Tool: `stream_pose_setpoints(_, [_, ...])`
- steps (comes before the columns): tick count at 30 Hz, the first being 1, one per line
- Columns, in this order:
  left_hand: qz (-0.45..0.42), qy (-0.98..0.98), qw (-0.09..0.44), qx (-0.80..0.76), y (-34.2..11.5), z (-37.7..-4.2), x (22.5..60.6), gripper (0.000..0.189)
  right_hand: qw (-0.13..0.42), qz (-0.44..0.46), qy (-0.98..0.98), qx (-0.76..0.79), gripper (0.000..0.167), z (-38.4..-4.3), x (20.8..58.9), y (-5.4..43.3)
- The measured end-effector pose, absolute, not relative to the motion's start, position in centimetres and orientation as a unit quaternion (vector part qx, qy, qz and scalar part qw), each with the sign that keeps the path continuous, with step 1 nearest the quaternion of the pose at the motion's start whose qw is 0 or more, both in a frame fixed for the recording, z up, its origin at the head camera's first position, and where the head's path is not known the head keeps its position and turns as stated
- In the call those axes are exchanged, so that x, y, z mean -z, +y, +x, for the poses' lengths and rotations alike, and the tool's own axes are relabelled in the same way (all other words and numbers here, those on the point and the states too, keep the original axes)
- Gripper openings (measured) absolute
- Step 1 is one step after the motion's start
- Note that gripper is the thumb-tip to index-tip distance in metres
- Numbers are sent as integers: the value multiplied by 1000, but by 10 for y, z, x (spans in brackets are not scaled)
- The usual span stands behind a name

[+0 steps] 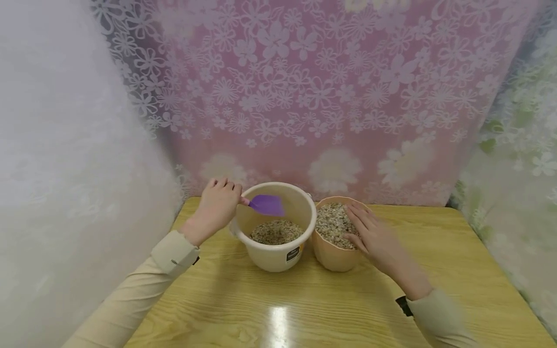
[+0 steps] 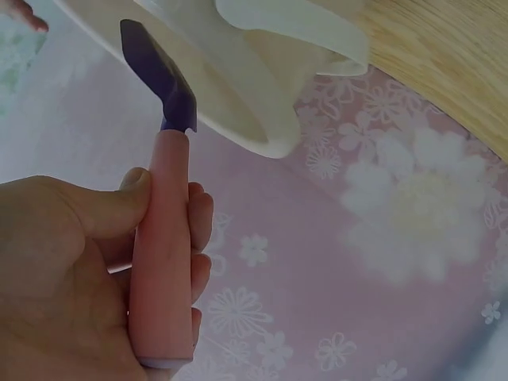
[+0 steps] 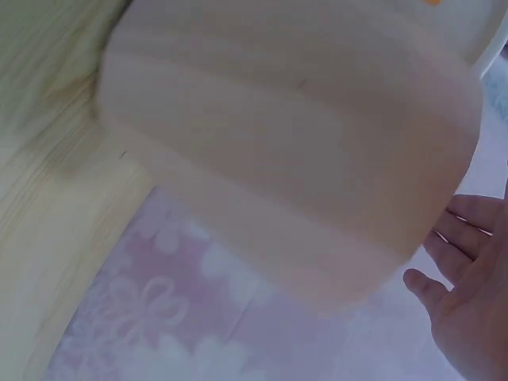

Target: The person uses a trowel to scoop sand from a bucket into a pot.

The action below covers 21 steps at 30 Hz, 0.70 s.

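Note:
My left hand (image 1: 219, 205) grips the pink handle (image 2: 161, 246) of a small toy shovel, whose purple blade (image 1: 268, 205) hangs over the open mouth of a cream bucket (image 1: 271, 256). Fine gravel (image 1: 277, 232) covers the bottom of that bucket. To its right stands a peach-coloured pot (image 1: 337, 260), filled near the brim with pale gravel (image 1: 334, 224). My right hand (image 1: 377, 240) is over this pot's right side, fingers extended across the rim and the gravel. In the right wrist view the pot's wall fills much of the picture, with fingers (image 3: 456, 254) spread at its rim.
Both containers stand side by side on a wood-grain table (image 1: 243, 309), near its back edge. A pink flowered curtain (image 1: 304, 96) hangs right behind them. Pale cloth hangs on the left (image 1: 87, 145) and on the right (image 1: 518, 193).

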<state>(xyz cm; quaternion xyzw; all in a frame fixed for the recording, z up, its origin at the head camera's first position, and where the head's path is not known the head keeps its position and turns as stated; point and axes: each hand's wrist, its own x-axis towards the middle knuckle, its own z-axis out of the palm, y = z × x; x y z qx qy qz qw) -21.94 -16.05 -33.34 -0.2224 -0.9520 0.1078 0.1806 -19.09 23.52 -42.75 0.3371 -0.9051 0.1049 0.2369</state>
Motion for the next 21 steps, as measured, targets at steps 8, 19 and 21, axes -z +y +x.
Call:
stream_pose_setpoints(8, [-219,-951,141,-166,-154,-225,332,27,215,379,-890,-130,84,-207,429,179])
stream_pose_setpoints(19, [-239,-908,79,-334,-128,-235,353,19,163,356,-911,-127,89,-213,438,159])
stream_pose_setpoints(21, [-233,-899,66,-366,-120,-238,357,11,172,358,-909,-127,90,-213,439,160])
